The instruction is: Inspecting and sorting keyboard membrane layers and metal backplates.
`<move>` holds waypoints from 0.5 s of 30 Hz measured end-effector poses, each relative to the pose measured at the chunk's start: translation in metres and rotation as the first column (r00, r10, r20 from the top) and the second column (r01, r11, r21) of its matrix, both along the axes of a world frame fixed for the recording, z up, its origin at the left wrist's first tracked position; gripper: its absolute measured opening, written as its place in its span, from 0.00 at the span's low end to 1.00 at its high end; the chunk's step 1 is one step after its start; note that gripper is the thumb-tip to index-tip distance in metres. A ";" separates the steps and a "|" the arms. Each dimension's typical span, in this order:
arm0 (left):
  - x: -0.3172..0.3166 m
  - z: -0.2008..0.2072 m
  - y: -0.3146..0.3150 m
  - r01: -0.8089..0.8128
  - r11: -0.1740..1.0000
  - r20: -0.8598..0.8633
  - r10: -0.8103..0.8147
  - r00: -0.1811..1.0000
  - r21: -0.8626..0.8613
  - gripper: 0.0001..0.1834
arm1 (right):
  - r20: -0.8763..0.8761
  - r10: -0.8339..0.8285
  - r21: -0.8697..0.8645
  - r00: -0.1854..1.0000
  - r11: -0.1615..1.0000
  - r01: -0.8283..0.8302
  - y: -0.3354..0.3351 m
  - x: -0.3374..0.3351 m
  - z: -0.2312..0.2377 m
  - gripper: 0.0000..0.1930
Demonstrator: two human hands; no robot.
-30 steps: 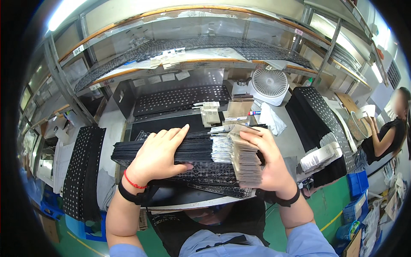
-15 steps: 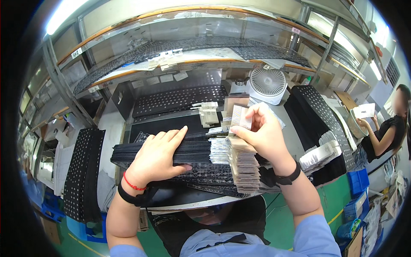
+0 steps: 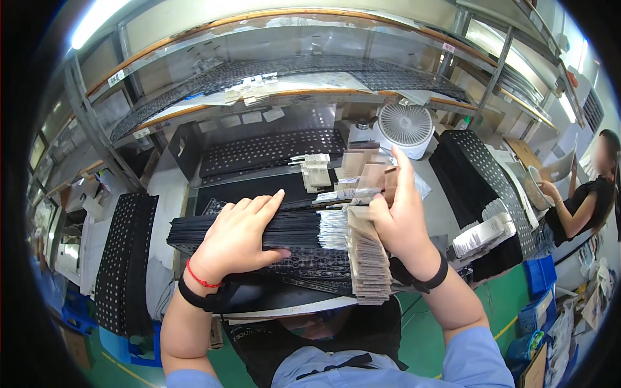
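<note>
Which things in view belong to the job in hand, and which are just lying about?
In the job, judging by the hands:
black stack, under the left hand
beige cards, beside the right hand

Apparently just lying about, untouched:
fan
blue bin

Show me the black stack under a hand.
The middle stack: the left hand lies on it, while no hand touches the left stack or the right stack.

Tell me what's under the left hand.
The left hand lies across a thick stack of black pieces, visible on both sides of it. Dark patterned pieces show along the stack's near edge. Whatever is directly beneath the palm is covered.
</note>
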State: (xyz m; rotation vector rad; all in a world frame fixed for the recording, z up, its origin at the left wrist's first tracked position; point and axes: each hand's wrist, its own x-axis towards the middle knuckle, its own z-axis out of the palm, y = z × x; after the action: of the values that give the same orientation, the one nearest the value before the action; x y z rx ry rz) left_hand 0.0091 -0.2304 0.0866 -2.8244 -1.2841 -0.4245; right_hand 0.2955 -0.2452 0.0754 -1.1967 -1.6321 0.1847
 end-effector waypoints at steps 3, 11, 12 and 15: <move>0.003 0.001 0.002 0.011 1.000 0.002 -0.011 1.000 -0.003 0.53 | 0.161 -0.104 0.185 0.981 0.980 0.074 -0.004 0.008 -0.002 0.40; 0.002 0.001 0.001 -0.002 1.000 -0.005 0.002 1.000 -0.006 0.52 | -0.062 -0.043 -0.094 0.997 0.995 0.037 -0.022 0.004 0.001 0.42; 0.002 0.001 0.001 -0.001 1.000 -0.004 0.001 1.000 -0.003 0.52 | -0.118 -0.050 -0.086 0.992 0.995 0.040 -0.019 0.004 0.000 0.42; 0.002 0.001 0.001 0.001 1.000 0.000 -0.001 1.000 0.004 0.52 | -0.348 -0.001 -0.090 0.938 0.995 -0.032 -0.017 -0.002 0.000 0.38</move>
State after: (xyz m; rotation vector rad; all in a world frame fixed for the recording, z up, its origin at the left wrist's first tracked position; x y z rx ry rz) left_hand 0.0109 -0.2294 0.0874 -2.8224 -1.2802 -0.4264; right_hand 0.2931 -0.2621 0.0756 -1.1482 -1.3335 0.4623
